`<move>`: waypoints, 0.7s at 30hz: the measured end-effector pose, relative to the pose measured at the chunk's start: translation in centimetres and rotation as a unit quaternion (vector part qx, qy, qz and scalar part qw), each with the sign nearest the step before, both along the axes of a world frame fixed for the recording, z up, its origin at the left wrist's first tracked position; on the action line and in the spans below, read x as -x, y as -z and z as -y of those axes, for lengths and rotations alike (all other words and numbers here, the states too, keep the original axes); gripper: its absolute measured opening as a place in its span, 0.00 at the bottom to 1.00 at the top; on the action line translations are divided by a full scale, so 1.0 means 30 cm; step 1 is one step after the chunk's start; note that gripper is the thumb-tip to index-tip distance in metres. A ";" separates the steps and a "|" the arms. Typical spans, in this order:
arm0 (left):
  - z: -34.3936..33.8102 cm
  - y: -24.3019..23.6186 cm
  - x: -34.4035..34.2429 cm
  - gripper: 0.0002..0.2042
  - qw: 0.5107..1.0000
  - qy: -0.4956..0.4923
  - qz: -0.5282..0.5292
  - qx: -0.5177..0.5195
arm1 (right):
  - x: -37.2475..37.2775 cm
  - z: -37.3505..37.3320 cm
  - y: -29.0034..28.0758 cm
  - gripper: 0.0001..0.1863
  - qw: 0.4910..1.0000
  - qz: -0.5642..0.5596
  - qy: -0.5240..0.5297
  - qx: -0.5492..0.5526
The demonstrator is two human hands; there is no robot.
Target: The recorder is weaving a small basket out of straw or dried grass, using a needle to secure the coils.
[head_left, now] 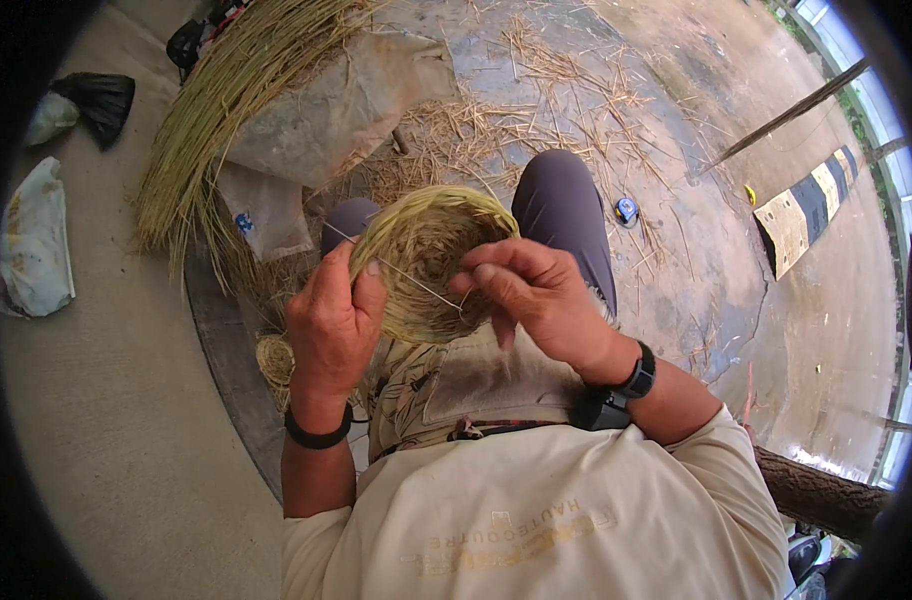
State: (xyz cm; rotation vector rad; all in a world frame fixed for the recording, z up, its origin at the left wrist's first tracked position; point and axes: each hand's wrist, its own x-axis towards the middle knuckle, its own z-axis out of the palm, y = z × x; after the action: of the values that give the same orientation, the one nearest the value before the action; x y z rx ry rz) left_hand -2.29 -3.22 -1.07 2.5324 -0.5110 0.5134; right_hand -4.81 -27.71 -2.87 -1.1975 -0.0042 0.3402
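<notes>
A round woven straw basket, its hollow facing up toward me, sits between my knees. My left hand grips its left rim, with the thumb on the near side. A thin pale strand runs from beside the left thumb across the basket's mouth to the right hand's fingertips. Closed in a pinch over the right part of the basket, my right hand seems to hold the strand's end; its fingertips partly hide it. Another thin pale piece sticks up beyond my left hand.
A big bundle of long straw lies at the far left, beside a plastic sheet. Loose stalks litter the floor ahead. A blue tape measure lies right of my knee. A small coiled straw piece is by my left forearm.
</notes>
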 end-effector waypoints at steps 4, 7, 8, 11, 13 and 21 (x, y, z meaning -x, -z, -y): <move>-0.018 0.007 0.006 0.15 1.000 -0.017 -0.015 0.015 | -0.020 0.092 -0.012 0.11 0.983 0.095 0.130 0.087; -0.039 0.009 -0.011 0.14 0.999 -0.004 0.049 -0.020 | -0.067 0.212 0.001 0.11 0.946 0.138 0.232 0.178; -0.044 0.011 -0.014 0.14 0.999 -0.005 0.044 -0.017 | -0.083 0.255 0.014 0.11 0.939 0.129 0.224 0.227; -0.050 0.014 -0.019 0.15 0.999 -0.007 0.033 -0.016 | -0.100 0.330 0.036 0.11 0.911 0.103 0.189 0.351; -0.047 0.013 -0.021 0.15 0.999 -0.009 0.035 -0.025 | -0.098 0.323 0.022 0.11 0.906 0.099 0.196 0.362; -0.043 0.002 -0.030 0.15 0.999 -0.002 0.044 -0.022 | -0.063 0.232 -0.081 0.13 0.869 0.302 0.142 0.366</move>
State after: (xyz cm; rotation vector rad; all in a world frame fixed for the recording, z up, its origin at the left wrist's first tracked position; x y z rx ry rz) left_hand -1.40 -1.93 -1.14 2.5624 -0.5560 0.6226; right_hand -2.93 -34.68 -0.43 -1.9955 -0.2607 -0.3488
